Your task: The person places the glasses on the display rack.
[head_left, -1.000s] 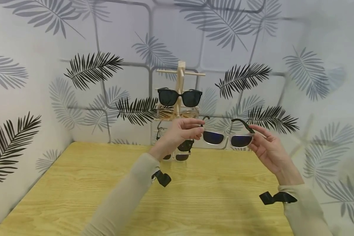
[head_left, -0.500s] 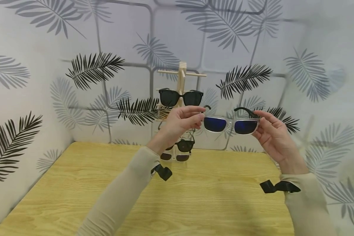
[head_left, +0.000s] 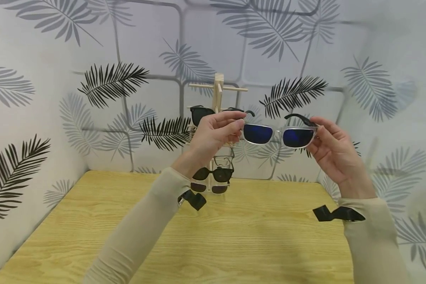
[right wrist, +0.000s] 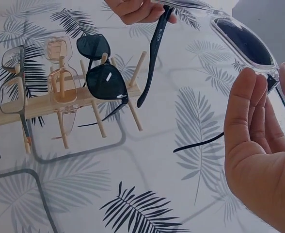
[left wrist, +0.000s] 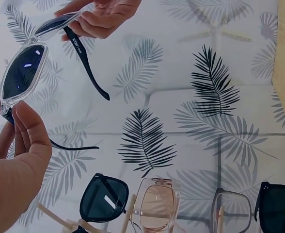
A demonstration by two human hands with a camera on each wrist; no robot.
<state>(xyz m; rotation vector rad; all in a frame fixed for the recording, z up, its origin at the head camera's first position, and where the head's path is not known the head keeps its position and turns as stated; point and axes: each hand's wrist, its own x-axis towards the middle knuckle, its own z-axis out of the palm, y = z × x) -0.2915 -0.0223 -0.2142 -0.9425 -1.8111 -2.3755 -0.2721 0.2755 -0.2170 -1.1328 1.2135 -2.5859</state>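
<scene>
Both hands hold up a pair of sunglasses (head_left: 258,134) with a clear frame, dark blue lenses and black temples, lenses towards the head camera. My left hand (head_left: 216,136) pinches the left hinge corner between thumb and fingers. The other hinge corner is pinched by my right hand (head_left: 335,152). Both temples are unfolded and point away, as the black temple (right wrist: 157,58) in the right wrist view shows. Just behind the left hand stands a wooden eyewear rack (head_left: 218,92); its top crossbar (head_left: 236,89) bears no glasses. Black sunglasses (head_left: 201,116) hang below, partly hidden by that hand.
Lower on the rack are peach-tinted glasses (left wrist: 157,206), clear-framed glasses (head_left: 223,161), another black pair (head_left: 221,174) and a clear pair with dark lenses (head_left: 219,189). The wood-grain table (head_left: 255,232) meets a leaf-patterned wall (head_left: 213,31) behind the rack.
Both hands have raised the sunglasses from low beside the rack to about the level of the upper black pair. The left hand now overlaps that pair. The grip looks the same.
</scene>
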